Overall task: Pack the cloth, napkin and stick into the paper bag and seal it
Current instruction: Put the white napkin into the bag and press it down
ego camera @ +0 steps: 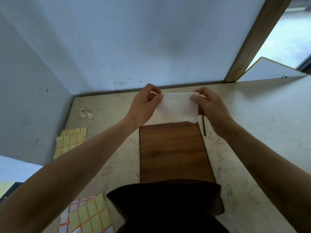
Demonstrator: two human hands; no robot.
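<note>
Napkin (pixel 177 108): white, folded, being held up above the bench (pixel 252 115), just beyond the brown board (pixel 171 152).
Left hand (pixel 144 103): pinching the napkin's upper left corner.
Right hand (pixel 210 105): pinching its right edge.
Stick (pixel 204 126): thin, dark, lying beside the board's right edge.
Cloth (pixel 168 202): dark, lying nearest the camera.

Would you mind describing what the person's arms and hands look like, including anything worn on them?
Both forearms are bare up to the frame's edge, with no sleeves in view. The left hand and right hand wear no gloves, and no rings, watch or wristbands are visible.
</note>
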